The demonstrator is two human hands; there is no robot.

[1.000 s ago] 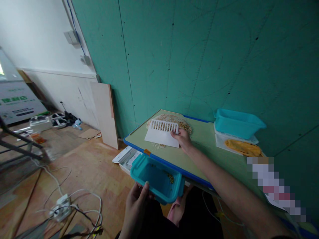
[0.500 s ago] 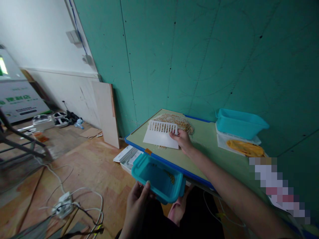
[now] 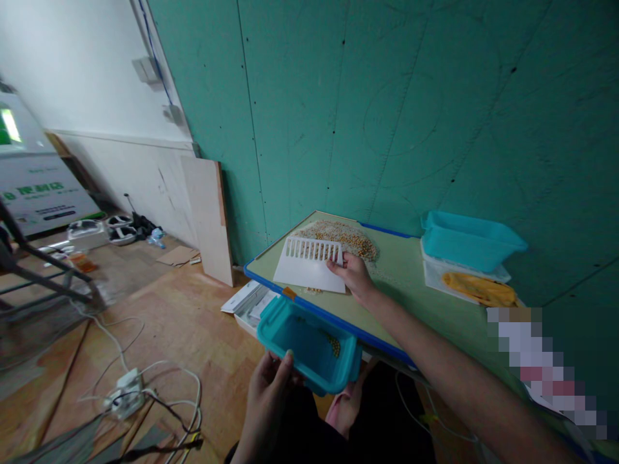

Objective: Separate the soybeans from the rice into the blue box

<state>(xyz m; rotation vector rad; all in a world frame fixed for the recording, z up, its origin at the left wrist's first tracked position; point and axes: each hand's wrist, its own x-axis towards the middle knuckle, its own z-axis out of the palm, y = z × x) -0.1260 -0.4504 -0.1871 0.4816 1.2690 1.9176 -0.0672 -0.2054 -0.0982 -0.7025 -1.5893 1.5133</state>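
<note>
My right hand (image 3: 356,278) grips the right end of a white plastic scraper (image 3: 308,269) with a row of slots along its far edge. The scraper is tilted over the table, in front of a spread pile of yellowish grains or beans mixed with paler bits (image 3: 351,238). A few loose grains (image 3: 313,290) lie by its near edge. With thumb on the rim, my left hand (image 3: 271,385) holds a teal plastic container (image 3: 296,335) just below the table's front edge. Some grains (image 3: 333,345) sit inside it, toward the right; the left fingers are partly hidden underneath.
The pale green table (image 3: 401,287) has a blue edge and stands against a green wall. At its right are another teal container (image 3: 471,241) and a yellow cloth-like item (image 3: 478,289). A white power strip with cables (image 3: 126,393) lies on the floor at left.
My right hand has drawn the scraper slightly left and toward the table's front edge. The left hand and container stay nearly in place; the view has shifted a little.
</note>
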